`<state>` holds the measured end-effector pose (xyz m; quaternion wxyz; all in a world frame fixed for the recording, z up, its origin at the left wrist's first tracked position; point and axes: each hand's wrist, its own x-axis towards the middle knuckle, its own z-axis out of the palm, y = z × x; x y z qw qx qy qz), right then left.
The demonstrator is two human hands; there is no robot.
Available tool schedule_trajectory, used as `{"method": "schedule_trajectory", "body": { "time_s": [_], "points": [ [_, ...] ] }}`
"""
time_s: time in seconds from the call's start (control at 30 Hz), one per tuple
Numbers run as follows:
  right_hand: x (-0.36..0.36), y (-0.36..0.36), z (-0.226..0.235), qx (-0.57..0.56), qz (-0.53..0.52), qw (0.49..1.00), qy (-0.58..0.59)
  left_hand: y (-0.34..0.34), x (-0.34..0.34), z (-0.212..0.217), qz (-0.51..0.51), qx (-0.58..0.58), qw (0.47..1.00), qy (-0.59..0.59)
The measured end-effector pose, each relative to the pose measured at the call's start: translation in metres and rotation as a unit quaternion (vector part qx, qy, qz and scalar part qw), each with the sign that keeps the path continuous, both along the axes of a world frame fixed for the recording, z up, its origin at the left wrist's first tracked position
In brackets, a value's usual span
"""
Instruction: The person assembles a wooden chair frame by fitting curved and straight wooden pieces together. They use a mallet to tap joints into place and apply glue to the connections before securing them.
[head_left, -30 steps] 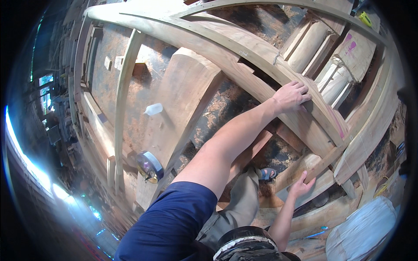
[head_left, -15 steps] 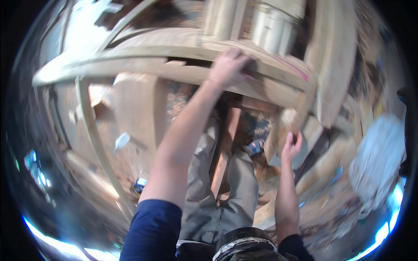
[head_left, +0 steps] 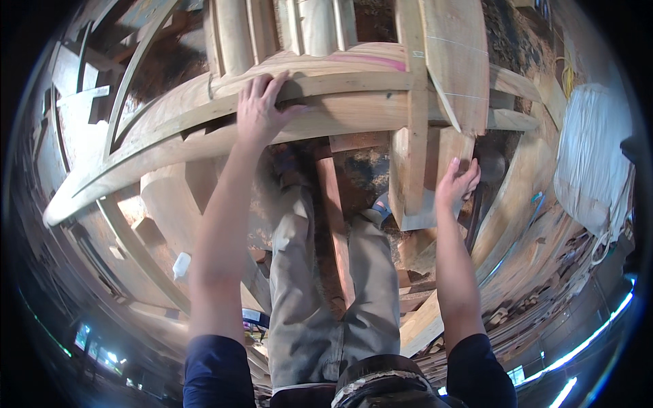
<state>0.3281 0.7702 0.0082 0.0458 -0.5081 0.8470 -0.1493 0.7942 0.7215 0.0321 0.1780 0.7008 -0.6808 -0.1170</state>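
Observation:
A long curved wooden beam (head_left: 340,112) runs across in front of me, with a thin wooden strip (head_left: 333,84) along its upper side. My left hand (head_left: 260,112) hooks its fingers over the strip, and its thumb stretches right along the beam. At the right, an upright wooden piece (head_left: 415,163) crosses the strip and hangs below the beam. My right hand (head_left: 456,185) is beside it, by the lower end of a wooden block (head_left: 450,144). Its fingers are half bent and apart, with nothing seen in them; whether the fingertips touch the block I cannot tell.
Rounded wooden slats (head_left: 232,37) rise behind the beam. A wide pointed board (head_left: 459,61) stands at the far right. A reddish timber (head_left: 335,224) lies between my legs. A white sack (head_left: 593,160) is at the right, and a small white bottle (head_left: 181,265) lies at the left.
The view has turned, so the beam sits further left. My right hand has gone from the upright piece's lower end to the block's right-hand side. My left hand stays on the strip.

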Motion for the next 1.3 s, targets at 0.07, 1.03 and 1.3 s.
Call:
{"method": "schedule_trajectory", "body": {
  "time_s": [0.07, 1.03, 1.3],
  "points": [
    [-0.001, -0.008, -0.012, 0.026, -0.036, 0.999, 0.029, 0.0, -0.002, 0.001, -0.001, 0.015, 1.0, -0.006],
    [0.001, -0.013, -0.002, 0.079, -0.027, 0.996, 0.026, -0.11, -0.106, 0.02, -0.066, 0.078, 0.995, 0.007],
    [0.0, -0.012, -0.006, 0.078, -0.01, 0.996, 0.041, -0.117, -0.113, 0.007, -0.014, 0.052, 0.999, -0.002]
  ]
}}
